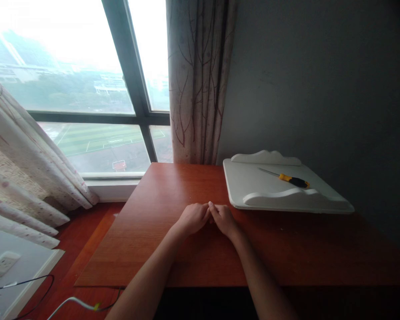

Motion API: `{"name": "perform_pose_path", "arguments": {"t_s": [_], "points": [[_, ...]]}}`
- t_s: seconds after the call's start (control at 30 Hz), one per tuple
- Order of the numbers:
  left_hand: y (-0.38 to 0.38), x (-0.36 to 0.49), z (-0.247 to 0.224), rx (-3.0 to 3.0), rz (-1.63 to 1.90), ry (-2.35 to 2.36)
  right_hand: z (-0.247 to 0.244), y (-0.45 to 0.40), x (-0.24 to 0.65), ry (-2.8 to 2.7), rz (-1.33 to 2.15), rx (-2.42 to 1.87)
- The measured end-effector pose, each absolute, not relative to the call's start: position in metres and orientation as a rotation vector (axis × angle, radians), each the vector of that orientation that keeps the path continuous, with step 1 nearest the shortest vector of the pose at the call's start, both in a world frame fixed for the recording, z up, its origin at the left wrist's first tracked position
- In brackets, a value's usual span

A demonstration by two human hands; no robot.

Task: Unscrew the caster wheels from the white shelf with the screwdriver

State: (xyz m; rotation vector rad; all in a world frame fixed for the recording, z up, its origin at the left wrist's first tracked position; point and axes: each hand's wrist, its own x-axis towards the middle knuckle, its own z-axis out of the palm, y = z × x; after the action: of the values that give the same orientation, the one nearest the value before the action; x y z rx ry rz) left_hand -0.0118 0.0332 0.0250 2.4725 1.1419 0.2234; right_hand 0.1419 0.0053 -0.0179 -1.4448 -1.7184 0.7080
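My left hand (194, 218) and my right hand (222, 218) meet over the middle of the reddish-brown wooden table (136, 222). Both have their fingers curled in, and the knuckles and thumbs touch. Nothing shows in either hand. To the right of my right hand lies a white board (240, 178) with two raised wavy edges. On the board rests a screwdriver (295, 181) with a yellow and black handle, its shaft pointing left.
Behind the table hang a patterned curtain (200, 89) and a grey wall (303, 80). A window (100, 146) is at the back left. On the lower left are a wall socket (3, 264) and a white cable (74, 300).
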Motion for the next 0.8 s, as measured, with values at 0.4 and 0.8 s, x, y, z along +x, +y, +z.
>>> {"name": "perform_pose_path", "arguments": {"t_s": [0.4, 0.8], "points": [[0.0331, -0.012, 0.0242, 2.468, 0.239, 1.146, -0.018, 0.0045, 0.1422, -1.711, 0.71, -1.423], [0.0339, -0.0124, 0.0224, 2.466, 0.241, 1.135, -0.0158, 0.0043, 0.1424, -1.704, 0.72, -1.423]]}}
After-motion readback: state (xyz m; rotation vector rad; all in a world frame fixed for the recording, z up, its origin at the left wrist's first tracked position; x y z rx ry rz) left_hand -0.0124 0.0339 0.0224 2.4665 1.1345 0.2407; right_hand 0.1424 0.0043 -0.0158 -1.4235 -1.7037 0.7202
